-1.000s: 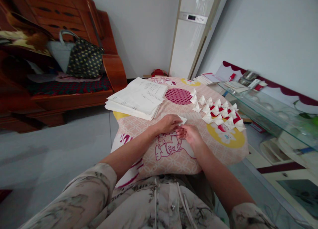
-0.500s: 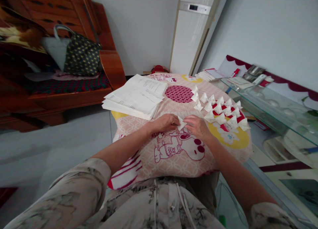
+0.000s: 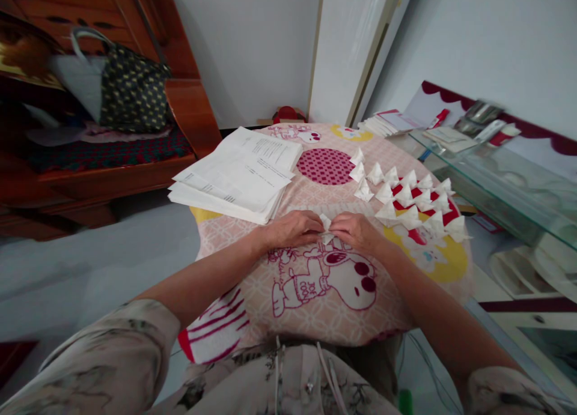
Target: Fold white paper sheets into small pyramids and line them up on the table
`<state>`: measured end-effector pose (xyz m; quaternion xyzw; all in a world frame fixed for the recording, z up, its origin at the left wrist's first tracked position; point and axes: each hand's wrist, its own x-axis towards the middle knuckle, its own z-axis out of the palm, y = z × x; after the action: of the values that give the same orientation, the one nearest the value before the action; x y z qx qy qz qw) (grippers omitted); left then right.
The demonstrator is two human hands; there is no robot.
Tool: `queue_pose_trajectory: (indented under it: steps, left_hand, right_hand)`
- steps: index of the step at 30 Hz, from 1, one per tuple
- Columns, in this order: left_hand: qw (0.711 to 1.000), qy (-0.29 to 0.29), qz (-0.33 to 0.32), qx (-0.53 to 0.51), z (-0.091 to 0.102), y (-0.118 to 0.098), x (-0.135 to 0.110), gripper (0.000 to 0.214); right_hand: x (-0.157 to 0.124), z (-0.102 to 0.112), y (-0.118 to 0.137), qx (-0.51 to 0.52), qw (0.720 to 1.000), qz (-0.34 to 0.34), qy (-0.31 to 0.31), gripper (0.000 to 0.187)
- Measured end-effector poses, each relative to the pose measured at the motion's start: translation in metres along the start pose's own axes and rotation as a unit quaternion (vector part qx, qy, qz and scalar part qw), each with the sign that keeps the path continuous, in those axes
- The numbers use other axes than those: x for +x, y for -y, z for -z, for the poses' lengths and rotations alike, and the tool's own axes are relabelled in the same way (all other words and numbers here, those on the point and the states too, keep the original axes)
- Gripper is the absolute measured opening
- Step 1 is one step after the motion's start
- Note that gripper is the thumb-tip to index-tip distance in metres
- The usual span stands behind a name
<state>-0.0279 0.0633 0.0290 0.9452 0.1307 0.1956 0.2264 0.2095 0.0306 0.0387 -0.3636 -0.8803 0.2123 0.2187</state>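
My left hand (image 3: 294, 229) and my right hand (image 3: 356, 230) meet at the middle of a pink cartoon-print cushion (image 3: 315, 283) on my lap. Both pinch a small folded white paper piece (image 3: 326, 226) between their fingertips, which are pressed together on it. Just beyond my right hand lie several folded white paper triangles (image 3: 408, 196) in rows on the cushion. A stack of printed white sheets (image 3: 234, 178) rests on the cushion's far left, beyond my left hand.
A wooden bench (image 3: 112, 145) with a dotted dark bag (image 3: 130, 93) stands at the left. A glass-topped table (image 3: 505, 181) with papers and small items runs along the right. A tall white appliance (image 3: 347, 48) stands at the back wall. Grey floor lies at the left.
My right hand moved up to join the left on the paper piece, and both now press it closer together. The view has tilted down and nearer the cushion.
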Motion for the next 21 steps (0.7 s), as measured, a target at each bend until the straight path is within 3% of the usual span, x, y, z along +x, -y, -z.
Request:
queue_pose_trajectory:
  steps: [6, 14, 18, 21]
  left_hand:
    - [0.993, -0.036, 0.101, 0.050, -0.007, -0.009, 0.003, 0.019]
    - [0.957, -0.077, 0.278, -0.008, -0.004, -0.011, 0.008, 0.014]
    - [0.946, -0.062, 0.318, -0.002, -0.001, -0.007, 0.013, 0.019]
    - [0.945, -0.062, 0.322, 0.005, -0.001, -0.005, 0.014, 0.021]
  right_hand:
    - [0.006, 0.001, 0.000, 0.024, 0.999, -0.046, -0.008, 0.020]
    - [0.002, -0.006, 0.003, 0.087, 0.981, -0.152, -0.082, 0.015]
    - [0.004, -0.005, 0.004, 0.087, 0.969, -0.224, -0.058, 0.019]
    - [0.004, -0.001, 0.004, 0.059, 0.973, -0.223, -0.030, 0.019]
